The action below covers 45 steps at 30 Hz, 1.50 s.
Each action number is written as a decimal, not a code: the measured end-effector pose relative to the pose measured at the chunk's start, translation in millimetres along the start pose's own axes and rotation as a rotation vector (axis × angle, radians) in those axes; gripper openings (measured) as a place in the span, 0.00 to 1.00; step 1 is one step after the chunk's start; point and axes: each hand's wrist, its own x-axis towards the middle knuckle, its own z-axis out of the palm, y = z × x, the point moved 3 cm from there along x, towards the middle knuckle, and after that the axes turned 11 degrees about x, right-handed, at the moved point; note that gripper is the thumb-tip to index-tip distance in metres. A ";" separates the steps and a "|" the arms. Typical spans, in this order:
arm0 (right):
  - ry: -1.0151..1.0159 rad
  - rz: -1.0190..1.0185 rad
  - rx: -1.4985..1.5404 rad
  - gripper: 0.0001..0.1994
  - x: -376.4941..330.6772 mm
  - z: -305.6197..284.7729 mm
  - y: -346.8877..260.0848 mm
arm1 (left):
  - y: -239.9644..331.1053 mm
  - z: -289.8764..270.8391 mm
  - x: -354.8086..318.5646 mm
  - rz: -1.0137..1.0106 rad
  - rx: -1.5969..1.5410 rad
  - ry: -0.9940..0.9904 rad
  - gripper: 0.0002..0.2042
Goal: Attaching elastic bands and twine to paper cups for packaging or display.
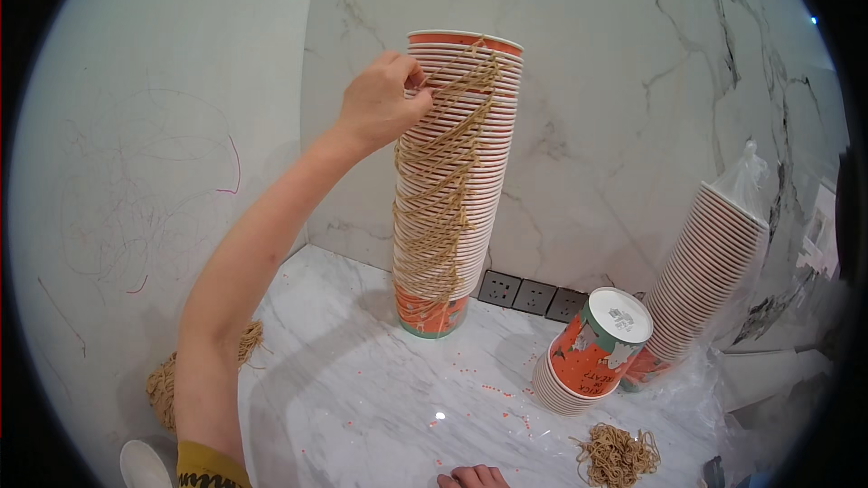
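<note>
A tall stack of nested paper cups (493, 163) stands on the counter, with white rims and an orange-and-green lowest cup. Many thin tan cords (443, 190) run slantwise across its side, caught among the rims. High on the stack's left side, my left hand (384, 99) is closed in a pinch on a tan cord; the fingertips partly hide where it meets the rims. At the bottom edge of the picture, only the fingers of my right hand (473, 477) show, lying on the counter, apart from the stack, with nothing visible in them.
A short upside-down cup stack (601, 343) stands on the right, before a taller plastic-wrapped stack (705, 271). A heap of tan cord (619, 455) lies nearby; another bundle (163, 390) is behind my left forearm. Black sockets (533, 296) line the wall; orange specks dot the marble counter (344, 370).
</note>
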 end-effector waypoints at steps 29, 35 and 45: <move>-0.020 0.037 0.003 0.16 -1.0 3.0 1.3 | 31.8 -40.8 -13.6 0.169 -0.222 0.349 0.04; -0.007 -0.002 0.021 0.15 2.6 -2.6 -6.8 | 34.4 -27.2 -11.7 0.179 -0.070 0.348 0.17; 0.062 -0.058 -0.007 0.12 8.5 -3.3 -6.7 | 107.5 71.1 -98.4 0.935 0.461 -0.063 0.19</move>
